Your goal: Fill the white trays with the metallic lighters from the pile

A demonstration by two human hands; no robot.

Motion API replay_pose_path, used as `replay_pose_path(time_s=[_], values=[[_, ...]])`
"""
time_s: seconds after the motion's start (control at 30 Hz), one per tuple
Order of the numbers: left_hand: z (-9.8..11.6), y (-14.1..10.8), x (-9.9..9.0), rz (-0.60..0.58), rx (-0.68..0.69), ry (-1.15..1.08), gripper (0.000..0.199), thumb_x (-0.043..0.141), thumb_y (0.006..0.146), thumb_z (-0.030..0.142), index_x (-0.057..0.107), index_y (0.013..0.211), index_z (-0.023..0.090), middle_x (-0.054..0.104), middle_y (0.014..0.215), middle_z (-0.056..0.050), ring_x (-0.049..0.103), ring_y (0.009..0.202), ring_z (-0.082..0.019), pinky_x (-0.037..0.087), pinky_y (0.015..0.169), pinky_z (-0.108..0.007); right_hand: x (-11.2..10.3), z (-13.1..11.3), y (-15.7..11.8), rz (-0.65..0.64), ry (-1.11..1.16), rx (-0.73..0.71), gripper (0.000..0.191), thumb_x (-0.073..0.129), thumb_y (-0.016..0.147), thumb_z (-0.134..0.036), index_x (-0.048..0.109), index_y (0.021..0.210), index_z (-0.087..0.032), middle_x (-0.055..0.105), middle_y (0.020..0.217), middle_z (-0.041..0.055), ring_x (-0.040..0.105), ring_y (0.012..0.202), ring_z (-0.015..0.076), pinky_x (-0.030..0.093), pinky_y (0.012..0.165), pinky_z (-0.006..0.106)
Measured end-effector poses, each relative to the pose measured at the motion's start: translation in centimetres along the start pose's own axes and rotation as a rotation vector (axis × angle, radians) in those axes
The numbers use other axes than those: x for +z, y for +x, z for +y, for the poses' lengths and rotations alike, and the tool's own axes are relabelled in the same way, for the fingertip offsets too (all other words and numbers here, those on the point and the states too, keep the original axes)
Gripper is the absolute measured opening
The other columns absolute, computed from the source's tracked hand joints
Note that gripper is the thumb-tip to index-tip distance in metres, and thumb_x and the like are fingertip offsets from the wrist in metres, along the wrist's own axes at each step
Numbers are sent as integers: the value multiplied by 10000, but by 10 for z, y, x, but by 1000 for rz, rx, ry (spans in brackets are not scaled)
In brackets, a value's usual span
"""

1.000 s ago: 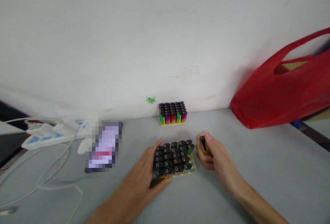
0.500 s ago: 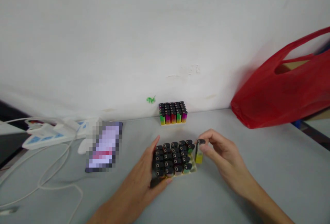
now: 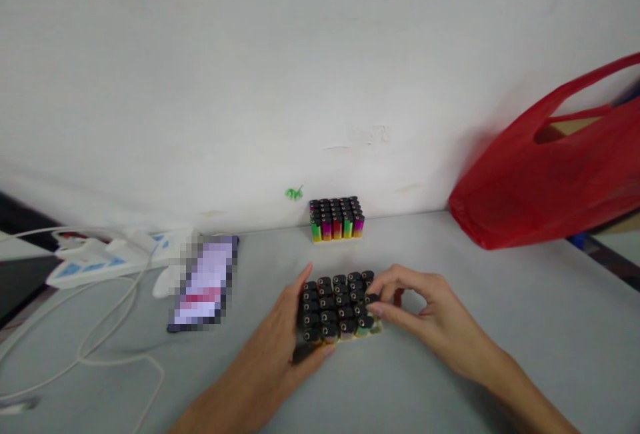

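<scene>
Several black-topped lighters [image 3: 327,317] stand upright in rows in a pale tray [image 3: 376,329] on the grey table. My left hand [image 3: 285,337] grips the tray from its left side, thumb along the near edge and fingers along the far left. At the tray's right side my right hand [image 3: 420,301] pinches the black top of a lighter [image 3: 371,300] between thumb and forefinger. The fingers hide most of that lighter's body. A bare corner of the tray shows at the near right.
Against the wall stands a second block of colourful lighters [image 3: 337,226]. To the left lie a phone [image 3: 204,284], a white power strip [image 3: 110,261] and loose white cables [image 3: 80,354]. A red bag [image 3: 545,174] leans at the back right.
My right hand has moved left, bringing the yellow lighter from beside the tray into its right-hand row. My left hand stays on the tray.
</scene>
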State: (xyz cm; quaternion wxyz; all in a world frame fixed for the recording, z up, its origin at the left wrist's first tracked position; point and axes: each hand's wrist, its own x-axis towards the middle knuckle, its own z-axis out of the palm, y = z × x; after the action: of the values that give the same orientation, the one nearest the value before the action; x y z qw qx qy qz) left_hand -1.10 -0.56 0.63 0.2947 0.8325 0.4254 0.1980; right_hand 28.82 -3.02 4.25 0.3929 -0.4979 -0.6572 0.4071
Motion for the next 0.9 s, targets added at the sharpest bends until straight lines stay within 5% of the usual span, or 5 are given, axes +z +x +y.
replay_pose_path(time_s=[0.17, 0.27, 0.4, 0.53, 0.9], values=[[1, 1, 0, 23, 15, 0, 1000, 735, 1070, 340, 44, 1790, 406, 383, 1826, -116, 474, 1640, -384, 417, 1344, -647, 1, -1, -2, 143, -33, -34, 225, 672, 1102, -454, 695, 1225, -267, 610, 786, -31, 587, 737, 192, 487, 689, 323], [2, 1, 0, 28, 18, 6, 1004, 738, 1071, 340, 41, 1789, 422, 375, 1832, -111, 472, 1642, -389, 427, 1338, -650, -1, -1, -3, 217, -70, -101, 284, 739, 1050, -418, 663, 1294, -293, 626, 940, -1, 619, 874, 225, 533, 840, 379], [3, 0, 0, 23, 33, 2, 1024, 747, 1066, 341, 20, 1780, 438, 345, 1845, -111, 443, 1658, -396, 414, 1341, -665, 0, -3, -2, 58, -110, -134, 885, 964, 839, -462, 515, 1594, -358, 584, 1496, 109, 581, 1350, 360, 503, 1170, 545], [1, 0, 1, 27, 5, -19, 1017, 749, 1068, 343, 25, 1777, 428, 325, 1850, -120, 412, 1675, -399, 382, 1350, -682, 10, 5, -1, -117, -100, -76, 1278, 1056, 716, -444, 305, 1748, -384, 445, 1698, 132, 465, 1550, 404, 391, 1314, 617], [0, 0, 4, 58, 4, -47, 1032, 765, 1042, 314, 56, 1783, 429, 355, 1836, -103, 442, 1658, -394, 411, 1339, -661, 17, 18, 2, -98, -142, 26, 1223, 940, 826, -267, 203, 1797, -369, 565, 1617, 164, 589, 1451, 418, 506, 1194, 644]])
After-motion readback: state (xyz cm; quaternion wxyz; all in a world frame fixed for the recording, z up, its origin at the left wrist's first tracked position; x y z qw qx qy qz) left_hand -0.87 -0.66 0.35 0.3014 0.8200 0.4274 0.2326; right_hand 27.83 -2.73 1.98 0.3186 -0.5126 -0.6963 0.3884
